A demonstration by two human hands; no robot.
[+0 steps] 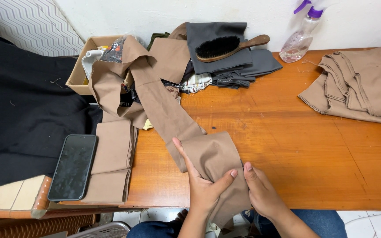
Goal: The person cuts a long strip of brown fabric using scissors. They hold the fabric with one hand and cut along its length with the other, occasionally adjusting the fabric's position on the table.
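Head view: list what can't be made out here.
- Cardboard box contents: covered by the tan fabric strip.
- Spray bottle top: cut off by the upper edge.
- Left hand palm: pressed against the strip.
- Right hand fingertips: tucked under the strip's edge.

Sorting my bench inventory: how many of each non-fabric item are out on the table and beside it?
Phone: 1
Wooden brush: 1
Spray bottle: 1
Cardboard box: 1
Total: 4
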